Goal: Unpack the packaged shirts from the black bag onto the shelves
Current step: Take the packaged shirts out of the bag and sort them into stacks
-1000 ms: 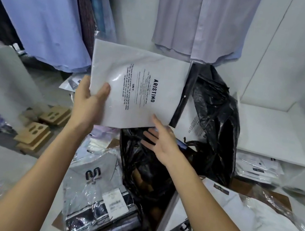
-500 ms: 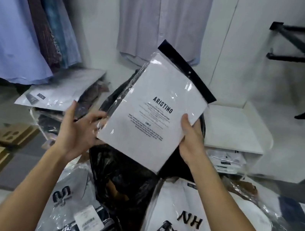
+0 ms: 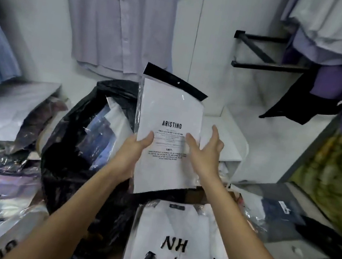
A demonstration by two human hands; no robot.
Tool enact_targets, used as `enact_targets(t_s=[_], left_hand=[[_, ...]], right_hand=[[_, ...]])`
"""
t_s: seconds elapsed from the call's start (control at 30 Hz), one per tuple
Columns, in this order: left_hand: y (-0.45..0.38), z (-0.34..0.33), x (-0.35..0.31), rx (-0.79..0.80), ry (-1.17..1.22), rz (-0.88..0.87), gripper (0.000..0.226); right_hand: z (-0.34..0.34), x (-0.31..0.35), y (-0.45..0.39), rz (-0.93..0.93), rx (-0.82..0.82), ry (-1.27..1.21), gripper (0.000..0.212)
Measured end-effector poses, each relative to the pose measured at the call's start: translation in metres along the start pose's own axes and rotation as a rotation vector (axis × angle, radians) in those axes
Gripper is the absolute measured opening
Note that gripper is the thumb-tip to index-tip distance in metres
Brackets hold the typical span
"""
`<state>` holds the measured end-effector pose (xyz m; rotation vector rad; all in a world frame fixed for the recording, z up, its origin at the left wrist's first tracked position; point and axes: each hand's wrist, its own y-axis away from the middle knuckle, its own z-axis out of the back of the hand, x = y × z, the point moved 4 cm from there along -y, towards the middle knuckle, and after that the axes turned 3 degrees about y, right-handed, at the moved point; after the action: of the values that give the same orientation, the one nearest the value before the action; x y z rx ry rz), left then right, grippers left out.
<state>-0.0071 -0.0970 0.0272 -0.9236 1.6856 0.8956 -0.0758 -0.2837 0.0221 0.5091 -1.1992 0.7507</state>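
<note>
Both hands are up in front of me: left hand [image 3: 134,149] grips the flat white ARISTINO shirt packet with the black header strip [image 3: 168,133] by its left edge, thumb on the printed face, while right hand [image 3: 205,149] sits at the packet's right side with fingers straight and spread, touching it at most with the fingertips and not holding it. I can't tell whether it is really in contact.

That packet hangs upright, between the crumpled black plastic bag [image 3: 86,144] on the left and the small white shelf unit [image 3: 228,134] just behind and to the right, so it is out of the bag but not yet down.

To do this step well, I'd bring the right palm under the packet's far edge, tip it flat, and slide it onto the shelf's top board square to the edge, header strip toward the wall, rather than dropping it; the slick film will probably skate if it lands tilted.

By my count: one packet in hand, one black bag with at least two more packets showing in its mouth, one large white NH Fashion carrier bag [image 3: 181,251] below my arms, and one shelf unit with some packets already on its lower level, too hidden to number.
</note>
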Motion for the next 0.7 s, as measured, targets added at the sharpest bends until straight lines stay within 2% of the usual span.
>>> enact_targets(t_s=[0.07, 0.13, 0.17, 0.2, 0.27, 0.3, 0.33, 0.4, 0.47, 0.53, 0.57, 0.67, 0.7], left_hand=[[-0.003, -0.022, 0.006, 0.069, -0.059, -0.083, 0.035], [0.001, -0.047, 0.016, 0.171, -0.259, -0.179, 0.042], [0.003, -0.057, 0.022, 0.204, -0.364, -0.212, 0.046], [0.004, -0.064, 0.029, 0.245, -0.433, -0.234, 0.052], [0.006, -0.068, 0.038, 0.343, -0.463, -0.21, 0.068], [0.005, -0.063, 0.04, 0.349, -0.459, -0.192, 0.071], [0.002, -0.057, 0.038, 0.287, -0.453, -0.21, 0.068], [-0.005, -0.04, 0.03, 0.031, -0.384, -0.292, 0.063], [-0.01, -0.025, 0.021, -0.175, -0.25, -0.3, 0.081], [-0.018, -0.014, 0.013, -0.22, -0.145, -0.268, 0.1], [-0.023, -0.011, 0.008, -0.2, -0.118, -0.257, 0.095], [-0.027, -0.022, -0.002, -0.095, -0.152, -0.252, 0.044], [-0.025, -0.03, -0.001, -0.077, -0.169, -0.254, 0.038]], right_hand=[[-0.01, 0.009, 0.008, 0.059, 0.22, -0.09, 0.098], [-0.022, 0.023, 0.018, 0.08, 0.422, -0.208, 0.095], [-0.025, 0.028, 0.019, 0.111, 0.426, -0.22, 0.089], [-0.023, 0.031, 0.016, 0.147, 0.362, -0.201, 0.076], [-0.012, 0.033, 0.006, 0.168, 0.182, -0.176, 0.039], [-0.004, 0.032, 0.002, 0.166, 0.143, -0.196, 0.027], [0.004, 0.031, 0.0, 0.168, 0.146, -0.232, 0.023], [0.018, 0.034, -0.001, 0.181, 0.213, -0.301, 0.02], [0.03, 0.038, 0.0, 0.195, 0.26, -0.338, 0.018], [0.042, 0.038, -0.003, 0.176, 0.269, -0.38, 0.018], [0.049, 0.038, -0.004, 0.165, 0.256, -0.397, 0.018], [0.067, 0.028, -0.008, 0.132, 0.138, -0.397, 0.018], [0.073, 0.021, -0.01, 0.13, 0.092, -0.376, 0.021]])
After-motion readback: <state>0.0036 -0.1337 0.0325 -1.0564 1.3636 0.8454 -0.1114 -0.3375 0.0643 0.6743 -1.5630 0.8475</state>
